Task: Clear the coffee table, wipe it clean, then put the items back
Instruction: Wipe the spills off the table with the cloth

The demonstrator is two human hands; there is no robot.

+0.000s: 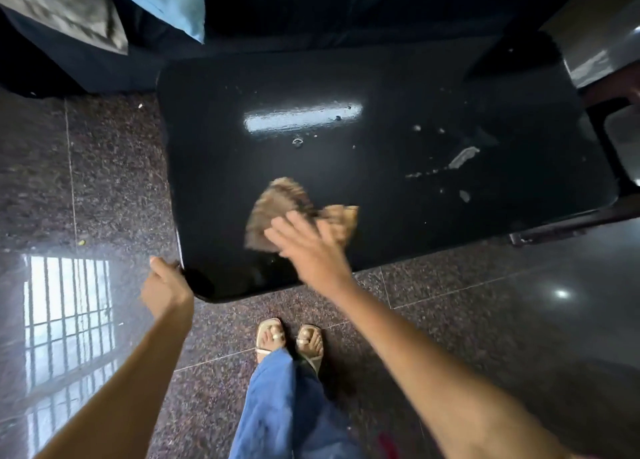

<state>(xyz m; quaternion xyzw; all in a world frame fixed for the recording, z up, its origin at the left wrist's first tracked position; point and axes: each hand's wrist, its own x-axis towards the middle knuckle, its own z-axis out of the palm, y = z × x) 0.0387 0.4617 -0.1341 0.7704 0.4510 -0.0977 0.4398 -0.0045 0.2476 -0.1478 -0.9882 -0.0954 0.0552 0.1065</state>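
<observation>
Wiping stage: coffee table [381,78] cleared of items; right hand [308,247], fingers spread flat, presses a cloth [277,206] near its front edge; left hand [166,285] grips the corner; smears [462,157] remain; items not returned

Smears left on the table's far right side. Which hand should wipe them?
Right. The right hand lies flat on the cloth, nearer the smears; the left hand grips the table corner.
</observation>
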